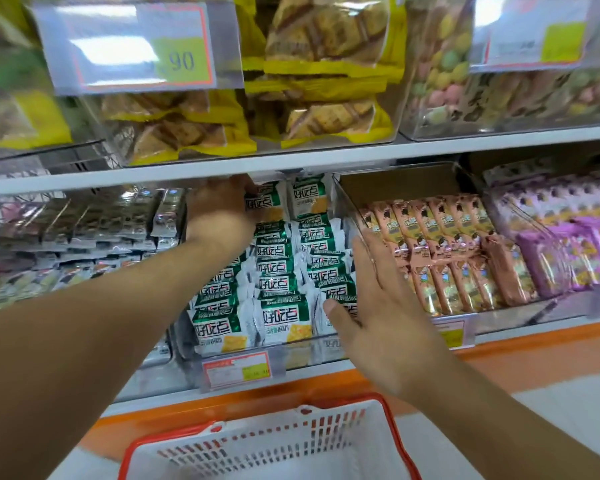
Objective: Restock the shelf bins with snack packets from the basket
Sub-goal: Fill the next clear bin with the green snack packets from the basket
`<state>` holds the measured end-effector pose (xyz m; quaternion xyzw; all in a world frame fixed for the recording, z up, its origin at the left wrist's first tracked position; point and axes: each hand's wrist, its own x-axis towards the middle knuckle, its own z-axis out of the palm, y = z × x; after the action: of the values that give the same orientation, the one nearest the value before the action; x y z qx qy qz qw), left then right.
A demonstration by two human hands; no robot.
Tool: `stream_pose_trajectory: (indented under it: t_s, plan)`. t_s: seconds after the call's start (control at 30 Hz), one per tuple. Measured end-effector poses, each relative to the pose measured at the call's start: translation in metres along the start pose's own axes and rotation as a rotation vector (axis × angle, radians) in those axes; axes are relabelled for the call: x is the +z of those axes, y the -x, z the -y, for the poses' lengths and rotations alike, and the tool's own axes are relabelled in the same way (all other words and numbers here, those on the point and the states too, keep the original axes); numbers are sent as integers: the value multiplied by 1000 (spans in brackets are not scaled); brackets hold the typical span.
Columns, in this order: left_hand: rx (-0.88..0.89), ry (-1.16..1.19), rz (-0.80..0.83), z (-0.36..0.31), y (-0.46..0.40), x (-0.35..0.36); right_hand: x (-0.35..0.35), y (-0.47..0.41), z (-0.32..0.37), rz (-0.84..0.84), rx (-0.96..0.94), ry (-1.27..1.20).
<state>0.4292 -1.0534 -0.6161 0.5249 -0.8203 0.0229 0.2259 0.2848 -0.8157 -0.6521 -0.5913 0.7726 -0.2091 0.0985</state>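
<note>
While among green packets (278, 284), left grip (222, 206) rearmost.

left arm: stretched far up-scene, forearm bare | left hand (219, 209): back toward camera, fingers hidden, grip not readable | right hand (381, 313): nearer, fingers straight together, thumb out left, holding nothing

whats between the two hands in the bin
In the head view, rows of green-and-white packets fill the stretch between the left hand and the right hand.
</note>
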Motion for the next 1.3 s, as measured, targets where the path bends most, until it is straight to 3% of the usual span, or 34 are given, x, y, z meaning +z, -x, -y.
stream_pose_trajectory:
  t_s: [0.6, 0.87, 1.0, 1.17, 1.23, 1.3]
  plan:
    - [-40, -44, 80, -6, -7, 8, -2, 2, 5, 20, 13, -18]
    - [43, 37, 47, 2, 20, -10, -9, 2, 8, 87, 19, -37]
    - [133, 176, 89, 1, 66, -41, -18, 10, 12, 37, -9, -56]
    - [322, 427, 136, 9, 178, -82, -6, 39, 29, -282, -231, 92]
    - [330, 508, 227, 29, 230, -76, 16, 58, 46, -235, -324, 27]
    - [294, 489, 338, 60, 279, -55, 51, 80, 64, 5, -347, -6]
